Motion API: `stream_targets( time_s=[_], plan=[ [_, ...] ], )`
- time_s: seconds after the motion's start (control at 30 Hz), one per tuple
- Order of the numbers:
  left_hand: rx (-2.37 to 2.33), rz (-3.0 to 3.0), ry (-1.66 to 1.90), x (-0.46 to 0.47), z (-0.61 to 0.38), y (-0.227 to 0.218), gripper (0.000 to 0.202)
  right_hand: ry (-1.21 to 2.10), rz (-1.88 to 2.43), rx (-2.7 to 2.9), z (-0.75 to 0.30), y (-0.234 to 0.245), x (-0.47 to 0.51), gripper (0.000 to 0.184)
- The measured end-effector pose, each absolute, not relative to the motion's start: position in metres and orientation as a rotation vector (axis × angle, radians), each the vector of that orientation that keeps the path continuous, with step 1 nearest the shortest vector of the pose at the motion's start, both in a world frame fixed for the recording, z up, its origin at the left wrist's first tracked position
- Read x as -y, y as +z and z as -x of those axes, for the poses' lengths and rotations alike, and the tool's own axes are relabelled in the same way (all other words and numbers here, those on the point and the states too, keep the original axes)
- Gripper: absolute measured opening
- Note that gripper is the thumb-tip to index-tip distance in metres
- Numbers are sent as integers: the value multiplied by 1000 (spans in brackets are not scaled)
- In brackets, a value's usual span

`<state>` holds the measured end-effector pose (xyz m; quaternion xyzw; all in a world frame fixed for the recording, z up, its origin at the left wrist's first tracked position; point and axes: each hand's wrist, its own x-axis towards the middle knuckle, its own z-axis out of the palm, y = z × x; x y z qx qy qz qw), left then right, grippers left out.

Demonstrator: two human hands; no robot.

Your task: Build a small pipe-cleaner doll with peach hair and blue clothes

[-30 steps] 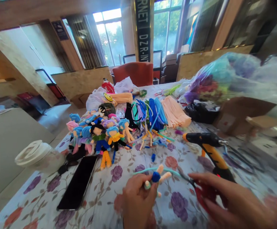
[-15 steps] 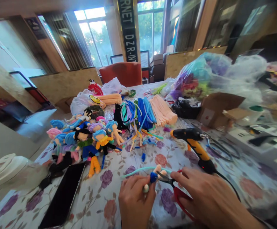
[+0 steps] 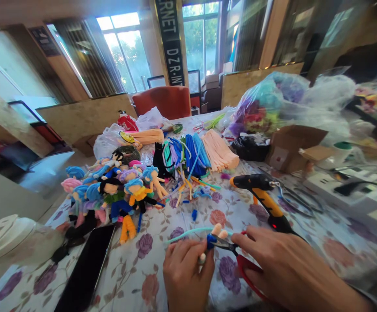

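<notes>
Low in the middle of the view, my left hand (image 3: 188,268) pinches a small pipe-cleaner doll (image 3: 210,241) with a blue band and peach limbs. Part of the doll is hidden by my fingers. My right hand (image 3: 276,260) grips red-handled scissors (image 3: 248,275), whose blades lie against the blue part of the doll. Whether the blades are fully closed is hard to make out. Behind the doll a light-teal pipe cleaner (image 3: 188,233) lies curved on the flowered cloth.
Finished pipe-cleaner dolls (image 3: 110,190) are piled at left, near a black phone (image 3: 84,268) and a pale jug (image 3: 16,240). Bundled pipe cleaners (image 3: 196,151) lie at centre back. A yellow-black glue gun (image 3: 263,195) stands at right, by an open cardboard box (image 3: 292,145).
The scissor blades have moved slightly down and left, further onto the blue part. Both hands have shifted a little to the right in view.
</notes>
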<state>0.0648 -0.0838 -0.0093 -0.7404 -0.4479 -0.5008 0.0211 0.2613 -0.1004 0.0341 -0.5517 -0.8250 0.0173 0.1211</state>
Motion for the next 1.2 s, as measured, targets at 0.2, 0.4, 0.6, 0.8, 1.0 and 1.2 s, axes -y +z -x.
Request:
stream_targets(
  time_s=[0.2,0.4,0.6,0.8,1.0,1.2],
  plan=[
    [1327,2285,-1575,83,-68,-6,14,99,1629,2445,-265,44,99,26],
    [1252,2282,-1591,83,-71,4,11,81,1573,2489,-266,48,97,27],
    [1235,2299,-1619,83,-74,5,12,-20,1526,2518,-272,46,100,23],
    [1245,2354,-1619,83,-79,5,14,-98,1507,2526,-279,47,104,21],
    [1219,2386,-1642,83,-89,6,14,-219,1543,2462,-287,38,110,17],
    [1219,2445,-1604,85,-101,3,13,34,1629,2481,-296,25,118,27]
  ],
)
